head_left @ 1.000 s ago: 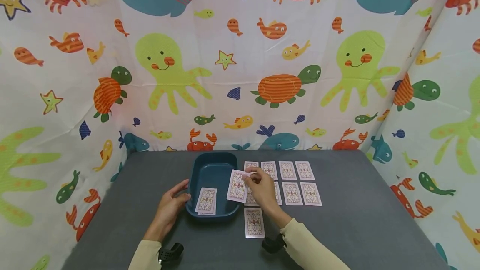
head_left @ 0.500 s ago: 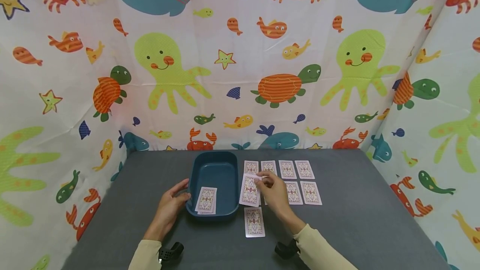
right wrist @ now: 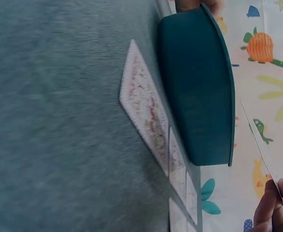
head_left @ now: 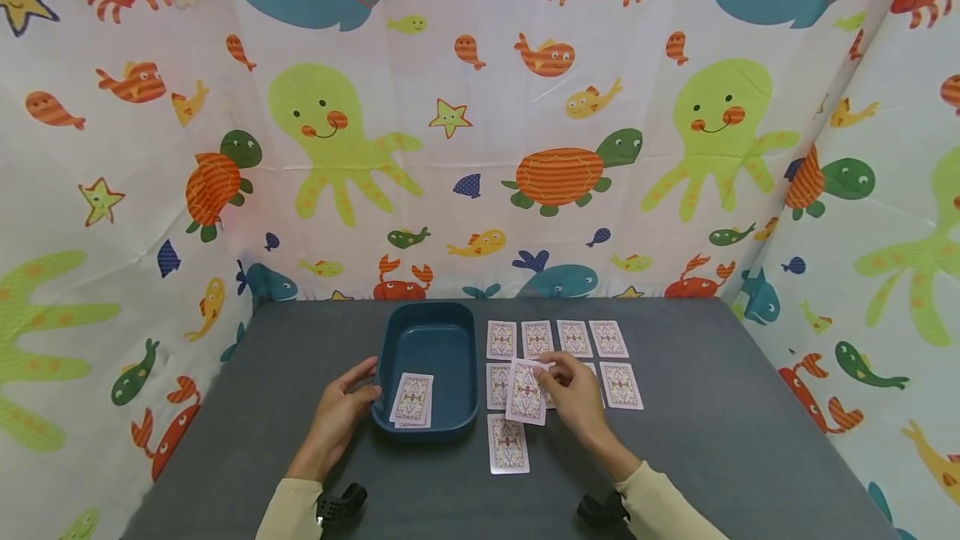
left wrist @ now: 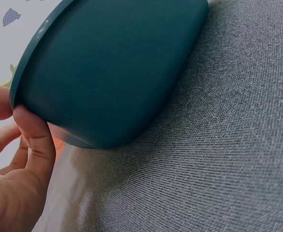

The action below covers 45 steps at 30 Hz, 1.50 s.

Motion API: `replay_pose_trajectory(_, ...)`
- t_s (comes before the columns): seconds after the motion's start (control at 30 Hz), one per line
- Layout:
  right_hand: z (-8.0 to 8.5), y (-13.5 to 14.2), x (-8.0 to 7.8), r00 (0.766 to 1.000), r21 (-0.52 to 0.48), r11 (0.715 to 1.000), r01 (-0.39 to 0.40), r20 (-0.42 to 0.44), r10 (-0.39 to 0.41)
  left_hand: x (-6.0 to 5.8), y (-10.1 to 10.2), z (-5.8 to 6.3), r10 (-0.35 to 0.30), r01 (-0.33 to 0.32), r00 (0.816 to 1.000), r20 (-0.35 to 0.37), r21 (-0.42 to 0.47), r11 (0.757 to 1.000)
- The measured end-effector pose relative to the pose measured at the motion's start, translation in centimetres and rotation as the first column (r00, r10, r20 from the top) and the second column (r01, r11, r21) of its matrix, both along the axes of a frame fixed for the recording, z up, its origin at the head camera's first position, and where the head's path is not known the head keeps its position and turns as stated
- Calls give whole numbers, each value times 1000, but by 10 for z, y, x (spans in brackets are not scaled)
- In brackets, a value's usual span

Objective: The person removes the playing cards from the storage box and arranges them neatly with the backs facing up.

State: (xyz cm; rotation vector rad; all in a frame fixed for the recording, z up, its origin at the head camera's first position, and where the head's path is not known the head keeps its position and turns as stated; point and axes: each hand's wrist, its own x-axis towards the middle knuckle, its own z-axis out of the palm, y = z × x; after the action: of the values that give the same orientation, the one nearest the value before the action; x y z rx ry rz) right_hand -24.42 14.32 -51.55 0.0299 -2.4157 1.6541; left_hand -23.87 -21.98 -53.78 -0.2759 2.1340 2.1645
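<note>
My right hand [head_left: 573, 394] pinches one playing card [head_left: 526, 392] between thumb and fingers, its patterned back facing up. In the right wrist view the card [right wrist: 258, 140] appears nearly edge-on, raised off the table. Below and left of it in the head view lies a single card [head_left: 508, 445], apart from the two rows. My left hand [head_left: 337, 419] grips the near-left rim of a dark teal plastic tray [head_left: 467, 327]; the left wrist view has its thumb [left wrist: 35, 133] against the outer wall. Overlapping cards [head_left: 412, 400] lie in the tray's front part.
Right of the tray, cards lie face down in two rows, the back row [head_left: 573, 339] and the front row [head_left: 621, 387], partly covered by my right hand. A grey cloth [head_left: 712, 457] covers the table. A sea-animal curtain [head_left: 480, 215] hangs behind it.
My right hand has moved right and slightly toward me with the pinched card, from the tray's right edge to over the front row. The left hand and tray have stayed in place.
</note>
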Motion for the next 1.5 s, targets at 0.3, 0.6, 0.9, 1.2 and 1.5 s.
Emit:
replay_pose_trajectory(0.3, -8, 12, 7, 1000, 20, 1000, -20, -3, 20, 1, -1, 2, -3, 3, 1000, 10, -6, 1000)
replay_pose_trajectory(0.6, -12, 22, 16, 999, 33, 999, -42, 25, 41, -1, 0, 2, -11, 11, 1000, 10, -10, 1000)
replay_pose_trajectory(0.9, -18, 29, 20, 997, 99, 994, -40, 77, 32, 0, 0, 2, -12, 12, 1000, 0, -8, 1000)
replay_pose_trajectory(1.2, -22, 33, 21, 994, 165, 984, -60, 95, 44, -1, 0, 2, -6, 6, 1000, 2, -19, 1000)
replay_pose_trajectory(1.5, -26, 37, 22, 984, 212, 974, -82, 170, 46, 0, 0, 2, -9, 9, 1000, 3, 1, 1000)
